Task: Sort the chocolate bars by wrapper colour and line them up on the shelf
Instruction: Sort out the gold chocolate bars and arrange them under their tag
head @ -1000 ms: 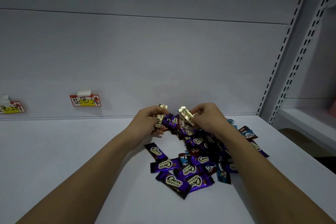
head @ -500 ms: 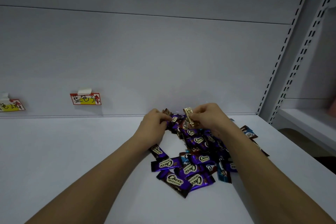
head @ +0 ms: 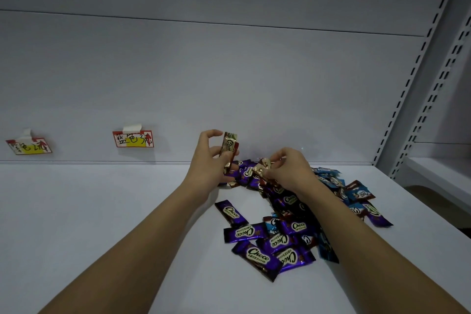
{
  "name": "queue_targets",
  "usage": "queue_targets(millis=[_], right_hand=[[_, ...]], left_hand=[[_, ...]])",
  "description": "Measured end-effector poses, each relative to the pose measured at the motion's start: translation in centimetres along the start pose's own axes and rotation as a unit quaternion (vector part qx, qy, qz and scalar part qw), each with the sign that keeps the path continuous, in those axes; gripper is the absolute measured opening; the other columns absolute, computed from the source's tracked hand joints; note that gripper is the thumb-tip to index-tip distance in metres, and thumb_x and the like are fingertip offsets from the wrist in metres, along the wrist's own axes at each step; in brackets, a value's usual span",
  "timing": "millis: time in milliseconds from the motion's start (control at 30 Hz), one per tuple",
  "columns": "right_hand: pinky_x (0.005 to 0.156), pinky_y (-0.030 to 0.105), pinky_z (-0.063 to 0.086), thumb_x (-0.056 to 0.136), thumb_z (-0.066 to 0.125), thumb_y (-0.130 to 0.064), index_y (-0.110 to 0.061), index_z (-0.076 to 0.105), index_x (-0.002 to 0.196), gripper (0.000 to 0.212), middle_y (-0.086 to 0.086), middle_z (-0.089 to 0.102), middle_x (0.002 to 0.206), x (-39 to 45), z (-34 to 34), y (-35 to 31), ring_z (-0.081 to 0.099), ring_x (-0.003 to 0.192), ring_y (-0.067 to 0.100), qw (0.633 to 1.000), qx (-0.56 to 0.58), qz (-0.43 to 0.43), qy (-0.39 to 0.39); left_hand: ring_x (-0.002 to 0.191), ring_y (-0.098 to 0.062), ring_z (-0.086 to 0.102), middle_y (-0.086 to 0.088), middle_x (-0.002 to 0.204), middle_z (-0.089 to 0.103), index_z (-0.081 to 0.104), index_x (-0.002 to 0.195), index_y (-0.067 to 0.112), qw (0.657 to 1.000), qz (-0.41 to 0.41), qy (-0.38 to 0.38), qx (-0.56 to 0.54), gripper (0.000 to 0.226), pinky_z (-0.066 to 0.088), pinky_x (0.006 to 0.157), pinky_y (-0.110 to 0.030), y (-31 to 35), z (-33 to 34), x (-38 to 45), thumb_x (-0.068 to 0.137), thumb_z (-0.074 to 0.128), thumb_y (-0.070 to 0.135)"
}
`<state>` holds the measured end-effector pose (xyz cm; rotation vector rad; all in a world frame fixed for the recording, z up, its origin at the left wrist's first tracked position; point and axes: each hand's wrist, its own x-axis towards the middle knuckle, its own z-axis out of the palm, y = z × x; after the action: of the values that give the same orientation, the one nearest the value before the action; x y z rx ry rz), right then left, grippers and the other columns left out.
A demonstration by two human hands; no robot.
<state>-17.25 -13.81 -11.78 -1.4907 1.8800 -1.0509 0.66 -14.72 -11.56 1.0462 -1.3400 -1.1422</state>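
A heap of chocolate bars lies on the white shelf, mostly purple "Choco" wrappers, with blue ones and a few brown-red ones at its right side. My left hand holds a gold-wrapped bar upright above the heap's far end, thumb and fingers pinching it. My right hand pinches another gold-wrapped bar just over the pile. One purple bar lies apart at the heap's left.
Two paper labels with yellow patches are taped to the back panel: one left of my hands, another at the far left. A slotted upright bounds the shelf on the right, with a neighbouring shelf beyond it.
My left hand dipped into the pile and has come up with a gold bar held upright. My right hand stays at the pile with its gold bar, slightly lower.
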Motion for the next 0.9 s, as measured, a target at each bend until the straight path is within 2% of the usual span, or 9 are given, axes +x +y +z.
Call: queue_targets(millis=[67,133,233,333,500,567,633,767,900], right_hand=[[0.064,0.022,0.047,0.082,0.074,-0.004,-0.012,0.060,0.104,0.028,-0.002,0.060,0.083,-0.1,-0.1,-0.1,0.059,0.076,0.012,0.998,0.052,-0.023,-0.006],[0.064,0.019,0.047,0.085,0.071,-0.005,-0.015,0.062,0.101,0.020,-0.001,0.062,0.086,-0.3,-0.3,-0.3,0.059,0.078,0.011,0.996,0.081,-0.029,-0.018],[0.074,0.028,0.052,0.092,0.065,-0.015,-0.016,0.065,0.092,0.001,0.003,0.069,0.093,-0.4,-0.5,-0.3,0.063,0.083,0.015,0.993,0.109,-0.021,-0.041],[0.077,0.037,0.060,0.101,0.050,-0.017,-0.016,0.061,0.102,0.011,0.011,0.073,0.094,-1.0,-0.6,-0.9,0.070,0.081,0.021,0.977,0.199,0.001,-0.080],[0.063,0.032,0.055,0.104,0.033,-0.008,-0.007,0.050,0.111,0.019,0.014,0.066,0.086,-3.6,-0.3,-3.6,0.065,0.071,0.023,0.955,0.280,0.031,-0.088],[0.057,0.030,0.050,0.100,0.032,-0.001,-0.006,0.048,0.113,0.022,0.016,0.062,0.087,-4.3,0.1,-5.0,0.061,0.069,0.023,0.952,0.293,0.028,-0.089],[0.058,0.029,0.050,0.098,0.031,0.001,-0.007,0.049,0.114,0.025,0.016,0.059,0.090,-5.2,1.0,-6.6,0.061,0.072,0.023,0.949,0.302,0.017,-0.093],[0.075,0.031,0.060,0.098,0.037,0.002,-0.009,0.053,0.118,0.028,0.016,0.061,0.094,-7.6,4.6,-9.7,0.066,0.074,0.022,0.949,0.289,-0.014,-0.123],[0.067,0.029,0.060,0.093,0.051,0.003,-0.003,0.061,0.113,0.023,0.015,0.062,0.093,-9.7,9.3,-13.1,0.066,0.071,0.019,0.948,0.260,-0.040,-0.177]], left_hand=[[0.086,-0.025,0.072,-0.001,0.109,0.069,0.041,0.128,0.026,1.000,-0.004,0.002,-0.007,0.039,0.059,0.060,-0.032,-0.2,-0.1,0.2,0.097,0.054,0.006],[0.083,-0.024,0.073,-0.004,0.109,0.069,0.049,0.128,0.016,1.000,-0.002,-0.001,-0.005,0.035,0.060,0.062,-0.029,-0.3,-0.2,0.3,0.096,0.055,0.003],[0.077,-0.019,0.073,-0.009,0.107,0.069,0.058,0.123,0.011,1.000,0.002,-0.005,-0.009,0.032,0.059,0.065,-0.025,-0.2,-0.3,0.2,0.093,0.057,-0.002],[0.082,-0.022,0.073,-0.013,0.100,0.071,0.058,0.120,0.014,0.999,0.000,0.002,-0.041,0.033,0.059,0.069,-0.024,0.7,-0.2,-0.2,0.092,0.058,-0.004],[0.085,-0.029,0.072,-0.013,0.101,0.071,0.057,0.124,0.017,0.998,-0.021,0.014,-0.061,0.034,0.060,0.069,-0.031,2.5,-1.2,-2.0,0.094,0.053,0.000],[0.086,-0.028,0.072,-0.012,0.104,0.071,0.057,0.124,0.019,0.999,-0.023,0.003,-0.044,0.032,0.059,0.069,-0.031,3.2,-2.7,-3.0,0.096,0.052,0.004],[0.086,-0.027,0.071,-0.013,0.105,0.070,0.056,0.125,0.019,1.000,-0.019,-0.008,-0.022,0.029,0.059,0.072,-0.031,3.8,-4.7,-4.1,0.098,0.052,0.009],[0.083,-0.023,0.069,-0.016,0.107,0.068,0.053,0.127,0.007,1.000,-0.019,0.008,-0.023,0.030,0.059,0.075,-0.032,4.4,-10.4,-6.4,0.097,0.055,0.007],[0.084,-0.019,0.066,-0.003,0.099,0.075,0.057,0.114,0.008,0.997,-0.012,0.053,0.047,0.019,0.056,0.077,-0.033,5.0,-17.4,-8.8,0.095,0.060,0.012]])
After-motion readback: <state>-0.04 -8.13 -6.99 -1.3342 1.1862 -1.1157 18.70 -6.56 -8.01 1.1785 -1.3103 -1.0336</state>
